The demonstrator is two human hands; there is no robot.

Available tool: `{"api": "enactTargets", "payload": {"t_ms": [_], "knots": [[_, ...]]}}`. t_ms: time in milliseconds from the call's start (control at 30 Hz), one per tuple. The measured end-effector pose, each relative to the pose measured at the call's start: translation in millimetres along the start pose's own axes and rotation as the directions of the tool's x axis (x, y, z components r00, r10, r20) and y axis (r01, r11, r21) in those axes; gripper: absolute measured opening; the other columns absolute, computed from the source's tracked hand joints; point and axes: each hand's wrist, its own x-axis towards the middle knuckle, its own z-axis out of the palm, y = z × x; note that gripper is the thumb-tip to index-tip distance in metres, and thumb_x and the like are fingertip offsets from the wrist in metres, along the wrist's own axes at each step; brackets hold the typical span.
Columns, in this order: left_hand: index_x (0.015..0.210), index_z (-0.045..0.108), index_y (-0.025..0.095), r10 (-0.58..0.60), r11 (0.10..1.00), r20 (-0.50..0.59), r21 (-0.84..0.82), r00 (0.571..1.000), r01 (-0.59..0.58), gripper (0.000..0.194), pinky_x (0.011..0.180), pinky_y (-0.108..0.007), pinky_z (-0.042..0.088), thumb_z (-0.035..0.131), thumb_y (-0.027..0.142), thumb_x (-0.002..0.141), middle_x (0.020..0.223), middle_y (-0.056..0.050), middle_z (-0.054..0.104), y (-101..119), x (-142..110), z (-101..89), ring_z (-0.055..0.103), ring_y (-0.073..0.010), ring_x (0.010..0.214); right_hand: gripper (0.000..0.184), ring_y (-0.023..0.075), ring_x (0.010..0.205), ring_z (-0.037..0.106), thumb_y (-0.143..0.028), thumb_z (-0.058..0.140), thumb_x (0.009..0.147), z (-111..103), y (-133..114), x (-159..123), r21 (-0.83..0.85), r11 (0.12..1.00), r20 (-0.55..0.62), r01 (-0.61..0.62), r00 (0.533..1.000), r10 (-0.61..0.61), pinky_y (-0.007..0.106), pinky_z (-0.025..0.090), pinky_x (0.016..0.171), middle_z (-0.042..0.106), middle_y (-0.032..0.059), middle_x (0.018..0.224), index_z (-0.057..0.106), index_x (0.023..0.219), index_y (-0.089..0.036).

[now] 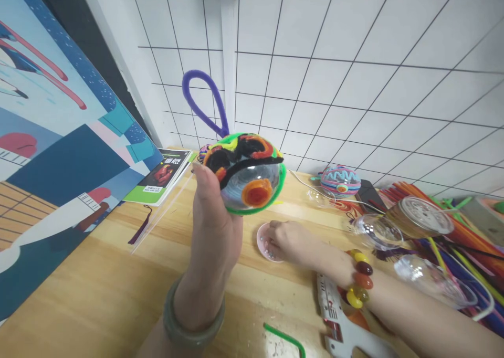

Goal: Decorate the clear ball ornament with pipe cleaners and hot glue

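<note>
Raised over the table, my left hand (214,211) grips a clear ornament ball (244,182) from below and the side. Green, black and orange pipe cleaners cover parts of the ball, with an orange-red disc low on its front. A purple pipe-cleaner loop (205,103) rises from its top. Lower and to the right, my right hand (289,240) dips its closed fingertips into a small pink dish (260,245) of tiny pieces. Whatever those fingertips pinch is hidden.
A glue gun (334,316) and a green pipe cleaner (287,337) lie near the front. At right are clear plastic shells (378,232), a round tub (423,216), pipe cleaners (468,248) and a decorated ball (340,180). Magazines (167,177) and a large picture board (71,153) occupy the left.
</note>
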Motion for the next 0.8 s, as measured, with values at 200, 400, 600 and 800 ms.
{"api": "enactTargets", "payload": {"t_ms": [200, 400, 600, 800], "knots": [[0.104, 0.068, 0.027, -0.001, 1.000, -0.026, -0.007, 1.000, 0.001, 0.052, 0.102, -0.040, 0.046, 0.041, 0.068, 0.084, 0.111, -0.006, 0.069, -0.2, -0.7, 0.1, 0.050, -0.0277, 0.128, 0.016, 0.0105, 0.052, 0.047, -0.011, 0.053, 0.073, -5.2, 8.9, -7.8, 0.077, 0.994, -0.068, -0.081, 0.994, 0.086, 0.023, 0.031, 0.049, 0.066, 0.0048, 0.070, 0.067, 0.079, -0.013], [0.104, 0.068, 0.027, 0.000, 1.000, -0.009, -0.007, 1.000, 0.000, 0.054, 0.103, -0.040, 0.046, 0.043, 0.070, 0.082, 0.112, -0.007, 0.069, 1.1, -0.3, 1.4, 0.049, -0.0285, 0.129, 0.016, 0.0088, 0.053, 0.048, -0.008, 0.051, 0.069, -4.9, 15.0, -11.9, 0.133, 0.987, -0.062, -0.089, 0.993, 0.098, 0.020, 0.032, 0.049, 0.066, 0.0022, 0.070, 0.065, 0.075, -0.014], [0.105, 0.068, 0.027, 0.027, 1.000, 0.002, 0.005, 1.000, -0.027, 0.054, 0.102, -0.041, 0.047, 0.040, 0.068, 0.084, 0.111, -0.006, 0.070, -0.6, 0.6, 1.4, 0.051, -0.0284, 0.127, 0.015, 0.0082, 0.051, 0.039, -0.007, 0.051, 0.073, -4.0, 19.4, -8.2, 0.120, 0.991, -0.050, -0.054, 0.997, 0.060, 0.021, 0.029, 0.048, 0.060, -0.0006, 0.062, 0.064, 0.070, -0.014], [0.103, 0.068, 0.024, 0.075, 0.997, 0.033, 0.003, 0.997, -0.075, 0.052, 0.103, -0.039, 0.045, 0.036, 0.063, 0.089, 0.108, -0.007, 0.071, -2.7, 2.8, 1.3, 0.052, -0.0276, 0.126, 0.020, 0.0112, 0.058, 0.047, -0.004, 0.049, 0.075, -3.9, 28.6, -2.1, 0.058, 0.998, -0.062, -0.007, 0.998, 0.011, 0.023, 0.035, 0.057, 0.064, 0.0031, 0.069, 0.065, 0.070, -0.015]]}}
